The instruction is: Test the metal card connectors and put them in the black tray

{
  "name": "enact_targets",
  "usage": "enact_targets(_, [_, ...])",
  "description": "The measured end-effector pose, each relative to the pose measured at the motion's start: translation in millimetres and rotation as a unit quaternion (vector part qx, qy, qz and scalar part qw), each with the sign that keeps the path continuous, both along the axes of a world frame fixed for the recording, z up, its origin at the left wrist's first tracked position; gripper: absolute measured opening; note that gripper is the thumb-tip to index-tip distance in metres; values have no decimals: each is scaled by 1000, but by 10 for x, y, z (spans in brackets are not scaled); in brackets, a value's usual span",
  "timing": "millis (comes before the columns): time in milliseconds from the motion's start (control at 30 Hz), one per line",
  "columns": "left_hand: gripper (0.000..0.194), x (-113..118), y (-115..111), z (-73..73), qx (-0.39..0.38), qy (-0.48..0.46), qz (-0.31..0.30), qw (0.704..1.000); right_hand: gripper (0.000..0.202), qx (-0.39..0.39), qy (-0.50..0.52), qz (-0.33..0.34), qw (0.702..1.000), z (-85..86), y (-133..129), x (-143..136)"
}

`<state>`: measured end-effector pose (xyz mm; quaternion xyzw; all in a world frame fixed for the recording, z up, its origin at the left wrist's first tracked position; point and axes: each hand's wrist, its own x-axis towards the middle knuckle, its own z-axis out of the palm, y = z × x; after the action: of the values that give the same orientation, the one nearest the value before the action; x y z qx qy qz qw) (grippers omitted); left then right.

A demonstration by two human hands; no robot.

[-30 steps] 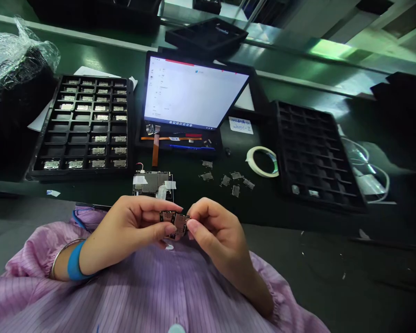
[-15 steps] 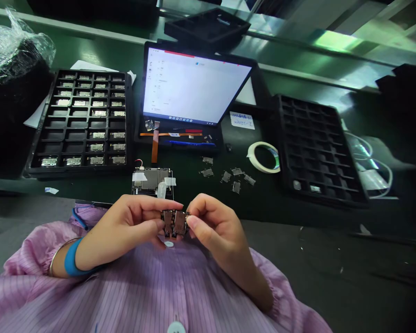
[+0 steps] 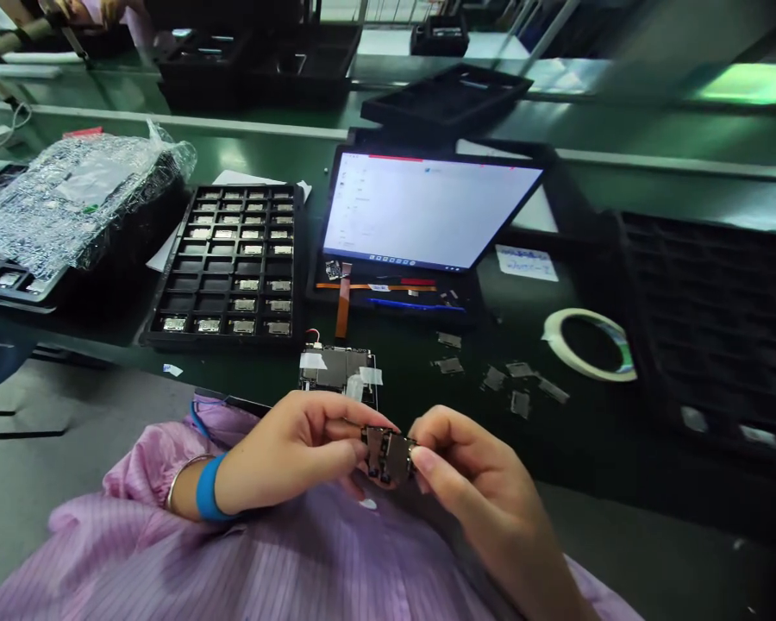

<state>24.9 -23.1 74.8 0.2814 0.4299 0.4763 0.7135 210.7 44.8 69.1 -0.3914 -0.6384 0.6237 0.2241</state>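
A small circuit module (image 3: 388,455) with two metal-covered sections is held between my hands in front of my chest. My left hand (image 3: 307,444) pinches its left end between thumb and fingers. At its right edge, the thumb and index finger of my right hand (image 3: 469,470) are closed on it. Just beyond my left hand lies a circuit board (image 3: 333,366) with pieces of tape and an orange flex cable (image 3: 342,310). Several thin metal pieces (image 3: 519,404) lie loose on the dark green table, beyond my right hand.
A black compartment tray (image 3: 223,280) with modules stands at left, beside a plastic-wrapped stack (image 3: 97,190). A lit screen (image 3: 427,207) stands behind the board. Right are a tape roll (image 3: 560,345) and another black tray (image 3: 704,328). A person's hand (image 3: 111,10) shows far left.
The head view has turned left, so the scene sits further right and lower, and more shows at left. Both hands keep their hold on the module, which looks slightly more tilted.
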Motion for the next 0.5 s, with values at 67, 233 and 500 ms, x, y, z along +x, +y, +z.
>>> enact_targets(67, [22, -11, -5, 0, 2, 11, -2, 1000, 21, -2, -4, 1, 1000, 19, -4, -2])
enact_targets(233, [25, -32, -3, -2, 9, 30, -9, 999, 22, 2, -9, -7, 1000, 60, -20, -18])
enact_targets(500, [25, -43, 23, -24, 9, 31, -14, 999, 21, 11, -5, -8, 1000, 62, -6, -35])
